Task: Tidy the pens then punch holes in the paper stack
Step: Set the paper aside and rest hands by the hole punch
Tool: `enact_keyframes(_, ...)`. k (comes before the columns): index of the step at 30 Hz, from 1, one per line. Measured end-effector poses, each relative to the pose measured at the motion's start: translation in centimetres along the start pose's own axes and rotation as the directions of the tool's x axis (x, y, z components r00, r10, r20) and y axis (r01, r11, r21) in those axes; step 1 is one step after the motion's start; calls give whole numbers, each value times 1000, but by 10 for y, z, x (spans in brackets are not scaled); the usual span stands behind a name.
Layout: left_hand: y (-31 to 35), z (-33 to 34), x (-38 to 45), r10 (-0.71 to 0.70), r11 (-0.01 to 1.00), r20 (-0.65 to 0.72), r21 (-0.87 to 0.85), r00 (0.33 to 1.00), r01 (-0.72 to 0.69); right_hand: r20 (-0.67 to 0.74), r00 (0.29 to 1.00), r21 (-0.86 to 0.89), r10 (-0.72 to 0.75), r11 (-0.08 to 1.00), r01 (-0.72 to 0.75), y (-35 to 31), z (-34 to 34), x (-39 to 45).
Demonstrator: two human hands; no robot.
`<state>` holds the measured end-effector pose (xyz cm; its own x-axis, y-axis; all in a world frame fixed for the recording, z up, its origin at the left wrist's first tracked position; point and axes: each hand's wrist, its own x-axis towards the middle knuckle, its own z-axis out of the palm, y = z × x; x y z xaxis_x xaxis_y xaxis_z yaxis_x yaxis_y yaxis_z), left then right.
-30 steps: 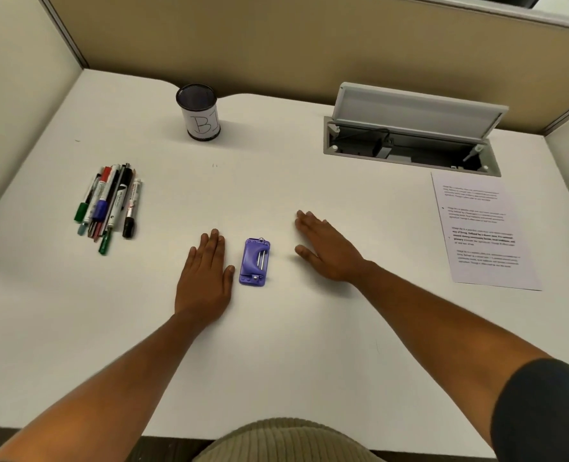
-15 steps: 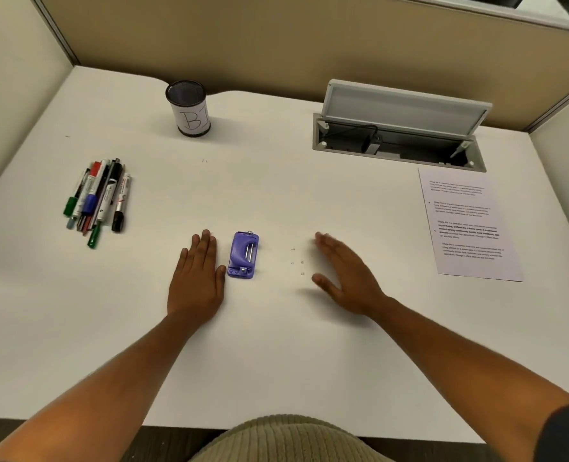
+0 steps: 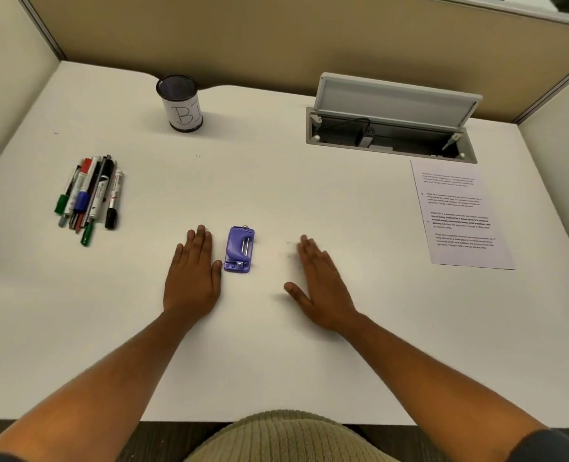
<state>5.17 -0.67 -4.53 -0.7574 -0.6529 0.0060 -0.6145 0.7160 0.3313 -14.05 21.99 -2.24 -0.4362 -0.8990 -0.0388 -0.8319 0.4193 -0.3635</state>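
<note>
Site was an office cubicle. Beige fabric partition panels [image 3: 210, 38] enclosed a white worktop [image 3: 276, 345] on three sides. A flip-up cable hatch [image 3: 393, 105] stood open, wiring visible inside. Stationery was present: a mesh pen cup [image 3: 180, 103], loose markers [image 3: 91, 196], a purple hole punch [image 3: 239, 250], printed sheets [image 3: 459, 215].

Table [image 3: 276, 181]: smooth, matt white. Hole punch [image 3: 239, 250]: glossy purple plastic, metal pins. Cup [image 3: 180, 102]: dark mesh, paper label.

Bright even overhead light, soft shadows, wide-angle bending at edges, fingertips slightly blurred.
</note>
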Motion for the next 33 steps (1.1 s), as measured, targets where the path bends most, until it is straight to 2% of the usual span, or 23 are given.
enact_keyframes(2, -2, 0, 0, 5, 1000, -4, 8, 1000, -5, -75, 978, 0, 195, 981, -196, -5, 8, -19)
enact_keyframes(4, -3, 0, 0, 6, 1000, -8, 15, 1000, -6, -38, 958, -56, 283, 957, -285, -17, 19, -35)
enact_keyframes(7, -3, 1, 0, 10, 1000, -11, 12, 1000, -9, 18, 973, -127, 230, 966, -226, -36, 33, -34)
enact_keyframes(12, -4, 0, -1, 13, 1000, -18, 9, 1000, -13, 43, 986, -61, 160, 986, -157, -55, 31, 8)
enact_keyframes(14, -3, -1, 0, 19, 1000, -23, -1, 1000, -19, -2, 991, 62, 137, 989, -137, -49, 25, 18)
enact_keyframes(16, -2, -1, 0, 22, 1000, -28, -5, 999, -22, -138, 976, 176, 171, 974, -145, -35, 16, 21)
enact_keyframes(17, -3, -1, 0, 20, 1000, -30, -6, 999, -20, -191, 960, 197, 206, 966, -169, -27, 12, 24)
enact_keyframes(19, -4, -1, 0, 15, 1000, -33, -5, 999, -15, -157, 956, 144, 248, 964, -226, -9, 5, 31)
enact_keyframes(22, -5, 0, 0, 16, 1000, -33, -6, 999, -16, -5, 989, -87, 150, 985, -150, 9, 3, 39)
enact_keyframes(25, -3, 0, 1, 18, 1000, -34, -5, 999, -18, 52, 997, -184, 51, 982, -41, 13, 1, 41)
enact_keyframes(30, -3, -2, 0, 12, 1000, -42, -3, 999, -12, 135, 981, -214, -137, 963, 164, 15, -1, 36)
enact_keyframes(32, -3, -1, -1, 10, 1000, -38, -9, 999, -11, 124, 976, -112, -178, 975, 192, 18, -4, 31)
enact_keyframes(33, -3, -1, -1, 12, 1000, -37, -10, 999, -12, 84, 985, -40, -154, 987, 157, 20, -5, 27)
